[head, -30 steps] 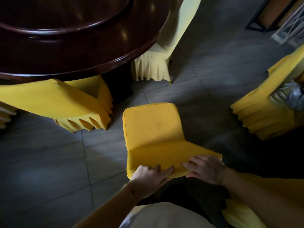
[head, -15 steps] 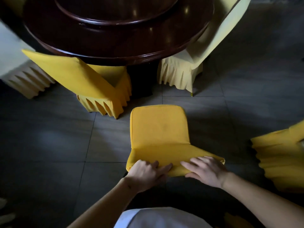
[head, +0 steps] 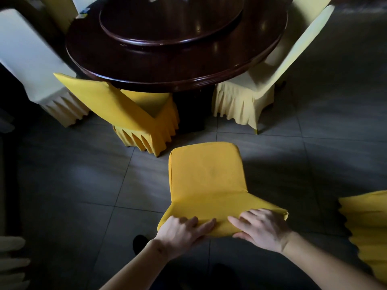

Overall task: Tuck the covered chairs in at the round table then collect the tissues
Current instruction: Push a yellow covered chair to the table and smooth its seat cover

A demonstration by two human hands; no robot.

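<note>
A chair in a bright yellow cover stands on the grey tiled floor in front of me, seat facing the dark round table. My left hand and my right hand both hold the top edge of its backrest, fingers lying over the cloth. A gap of floor separates this chair from the table. No tissues can be made out; a small object on the table's far edge is too blurred to identify.
A second yellow chair is tucked under the table at the left. A pale cream chair sits at the right, another pale one at far left. A further yellow cover shows at the right edge. A raised turntable tops the table.
The view has swung left and up, so the whole table and more chairs come into sight. Both hands keep their hold on the backrest; the chair stays about the same distance in front of me.
</note>
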